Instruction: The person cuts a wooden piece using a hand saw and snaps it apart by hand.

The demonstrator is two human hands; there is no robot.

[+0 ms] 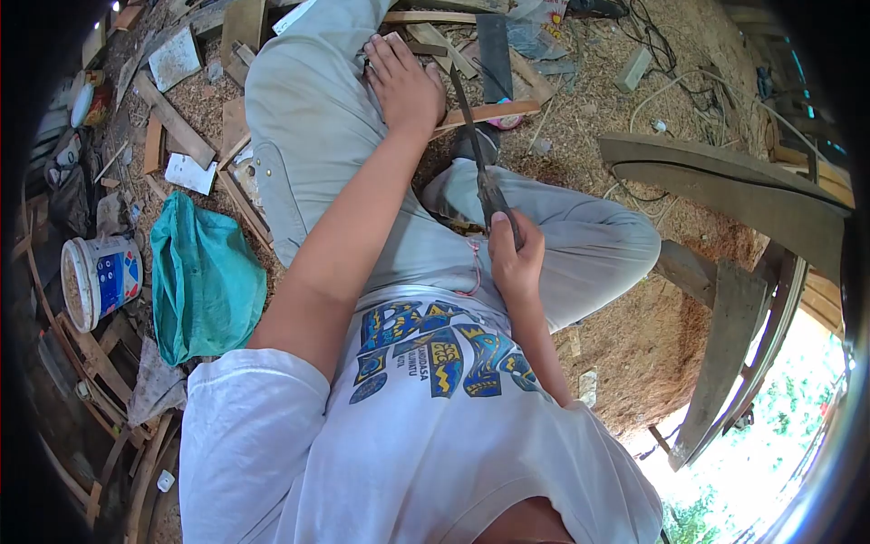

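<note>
My left hand (405,89) lies flat on the grey trouser leg near the top, fingers stretched out. My right hand (517,251) is wrapped round the handle end of a long, narrow dark tool (476,145), pointing up and away from me. Its exact kind is hard to tell. A thin reddish-brown wood strip (509,111) lies crosswise at the blade, its left end beside my left wrist. Whether blade and strip touch is unclear. Near the strip is a small pink object (517,121), partly hidden.
Left of my legs are a teal cloth bag (204,281), a white bucket (89,281) and scattered wood offcuts (175,120). Large curved boards (725,181) stand at the right. Cables (666,54) and a wood block (633,69) lie on the shavings-covered ground.
</note>
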